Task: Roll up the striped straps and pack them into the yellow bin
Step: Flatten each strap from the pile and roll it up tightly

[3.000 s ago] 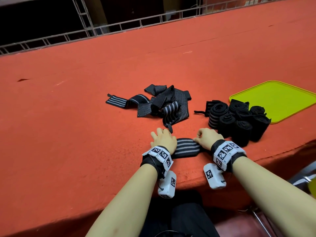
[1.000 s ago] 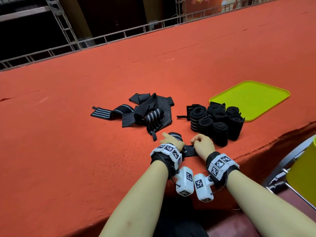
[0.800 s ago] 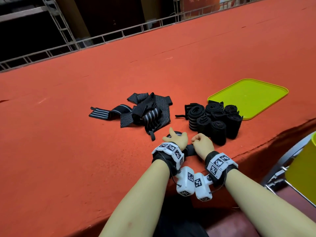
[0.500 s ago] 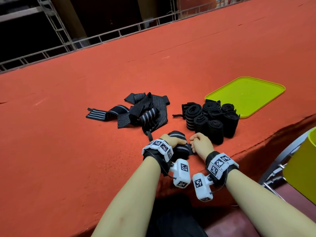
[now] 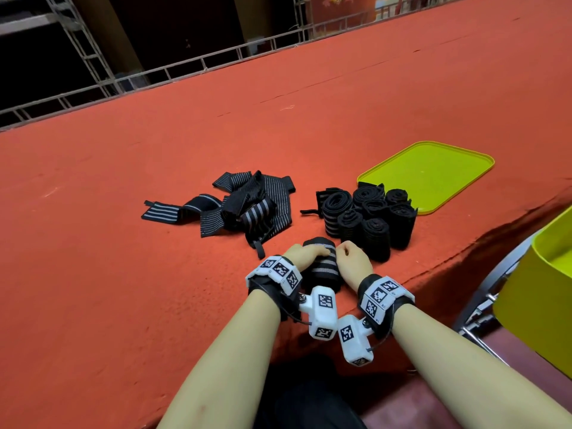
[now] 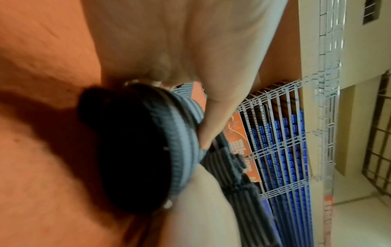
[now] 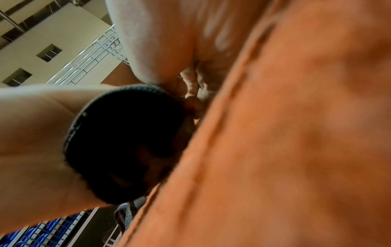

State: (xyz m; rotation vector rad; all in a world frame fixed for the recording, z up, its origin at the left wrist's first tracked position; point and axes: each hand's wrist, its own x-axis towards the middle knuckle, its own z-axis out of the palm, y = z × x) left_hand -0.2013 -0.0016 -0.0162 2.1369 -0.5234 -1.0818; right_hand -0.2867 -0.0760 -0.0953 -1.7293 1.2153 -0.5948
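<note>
**Strap now rolled tight at the desk edge**

Nearest me, my left hand (image 5: pixel 305 254) lies over the striped strap (image 5: pixel 322 266), fingers curled across its top, and my right hand (image 5: pixel 353 258) presses in from the other side, fingers curled against the roll's end. Three seconds ago this strap lay flat and stretched between both hands; now it is a fat roll on the red desk (image 5: pixel 154 289), close to the near edge. The left wrist view shows the spiral end with one striped tail still loose. I judge the rolling nearly done; the tail needs fastening.

Just beyond, the finished rolls (image 5: pixel 368 218) stand bunched together, touching the yellow-green tray (image 5: pixel 433 174). To their left lies the loose pile of straps (image 5: pixel 244 209), not yet rolled. The yellow bin (image 5: pixel 538 292) sits off the desk at my right.
</note>
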